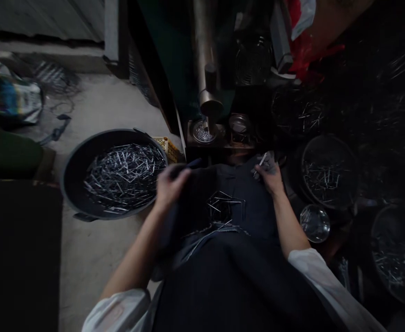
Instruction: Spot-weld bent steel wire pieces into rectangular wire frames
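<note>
A machine's metal ram [210,99] stands ahead of me, above a small round dish [203,132] filled with shiny bits. My left hand [171,184] is closed and blurred near the rim of a big black tub [71,184]. Something dark juts out by its fingers, too smeared to name. In my right hand [270,177], over my right knee, a thin bright metal rod [263,160] sits between the fingers, which look covered in grey. Several bent metal rods [237,201] lie on the dark cloth of my lap between both hands.
Bent metal rods [124,173] heap the left tub, beside a yellow crate [168,148]. To the right are a dark bucket [351,170] with rods, a clear round container [315,223] and another rod-filled tub [396,258]. A red bag [304,60] hangs at upper right.
</note>
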A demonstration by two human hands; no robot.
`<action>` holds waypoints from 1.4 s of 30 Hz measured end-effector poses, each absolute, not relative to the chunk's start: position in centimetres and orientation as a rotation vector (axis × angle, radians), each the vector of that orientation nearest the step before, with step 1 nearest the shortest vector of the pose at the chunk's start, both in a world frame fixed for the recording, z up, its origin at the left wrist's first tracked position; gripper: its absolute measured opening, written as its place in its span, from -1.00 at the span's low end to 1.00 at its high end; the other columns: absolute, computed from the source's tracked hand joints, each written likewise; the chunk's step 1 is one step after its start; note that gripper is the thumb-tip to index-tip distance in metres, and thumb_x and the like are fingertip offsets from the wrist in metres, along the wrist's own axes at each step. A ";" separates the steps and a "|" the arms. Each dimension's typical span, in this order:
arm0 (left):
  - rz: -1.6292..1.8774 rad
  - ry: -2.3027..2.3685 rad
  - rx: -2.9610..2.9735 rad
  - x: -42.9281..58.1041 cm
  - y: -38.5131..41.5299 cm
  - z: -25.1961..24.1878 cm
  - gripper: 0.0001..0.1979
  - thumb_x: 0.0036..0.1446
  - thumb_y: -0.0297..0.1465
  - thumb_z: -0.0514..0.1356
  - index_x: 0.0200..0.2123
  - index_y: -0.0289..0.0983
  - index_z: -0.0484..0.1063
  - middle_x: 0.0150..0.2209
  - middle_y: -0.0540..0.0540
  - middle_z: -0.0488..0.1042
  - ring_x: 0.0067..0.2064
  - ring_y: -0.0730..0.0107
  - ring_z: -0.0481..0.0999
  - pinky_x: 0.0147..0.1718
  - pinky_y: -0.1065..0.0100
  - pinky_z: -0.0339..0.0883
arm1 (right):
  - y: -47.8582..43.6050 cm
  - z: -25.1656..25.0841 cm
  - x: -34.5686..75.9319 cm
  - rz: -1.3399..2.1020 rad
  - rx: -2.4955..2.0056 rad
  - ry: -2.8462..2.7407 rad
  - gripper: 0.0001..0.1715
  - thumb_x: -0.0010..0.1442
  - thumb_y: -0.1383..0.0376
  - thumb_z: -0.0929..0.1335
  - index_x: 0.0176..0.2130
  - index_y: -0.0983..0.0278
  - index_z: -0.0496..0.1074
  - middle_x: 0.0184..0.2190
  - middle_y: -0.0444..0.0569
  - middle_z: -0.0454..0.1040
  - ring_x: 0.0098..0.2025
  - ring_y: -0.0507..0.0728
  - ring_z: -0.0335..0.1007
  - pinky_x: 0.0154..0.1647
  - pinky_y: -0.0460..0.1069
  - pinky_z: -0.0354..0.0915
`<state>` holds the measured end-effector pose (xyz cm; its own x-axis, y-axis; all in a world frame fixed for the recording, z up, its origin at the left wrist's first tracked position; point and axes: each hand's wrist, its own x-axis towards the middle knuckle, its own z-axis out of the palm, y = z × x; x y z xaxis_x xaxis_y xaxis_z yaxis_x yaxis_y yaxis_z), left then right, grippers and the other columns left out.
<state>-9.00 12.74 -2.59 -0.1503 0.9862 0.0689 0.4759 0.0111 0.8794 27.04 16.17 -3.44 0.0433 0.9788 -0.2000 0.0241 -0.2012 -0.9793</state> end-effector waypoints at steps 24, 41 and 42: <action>0.462 1.678 1.743 2.8 10.4 0.0 -0.84 0.30 -0.35 0.04 -0.14 -0.21 0.39 -0.29 -0.15 0.56 -0.29 0.20 0.56 -0.28 0.29 0.34 | 15.6 -2.5 26.0 1.117 -1.485 -1.085 -0.55 0.01 0.09 0.57 -0.27 0.24 0.37 -0.61 -0.21 0.49 -0.75 -0.04 0.20 -0.76 -0.16 0.07; 1.248 1.304 0.885 -0.8 11.8 0.9 -0.72 0.12 -0.19 0.32 -0.25 -0.25 0.40 -0.44 0.02 0.46 -0.50 0.45 0.42 -0.49 0.44 0.29 | 16.6 1.5 18.1 0.974 -0.856 -2.112 -0.51 0.33 0.22 0.42 0.23 0.07 0.44 0.12 -0.03 0.55 0.15 0.16 0.51 0.22 0.10 0.41; 1.255 1.284 0.858 -0.8 11.9 1.0 -0.70 0.11 -0.18 0.33 -0.24 -0.24 0.39 -0.46 0.03 0.46 -0.53 0.46 0.40 -0.52 0.45 0.28 | 16.8 1.6 18.2 0.980 -0.847 -2.110 -0.51 0.33 0.22 0.42 0.23 0.07 0.44 0.12 -0.03 0.55 0.14 0.16 0.51 0.22 0.09 0.41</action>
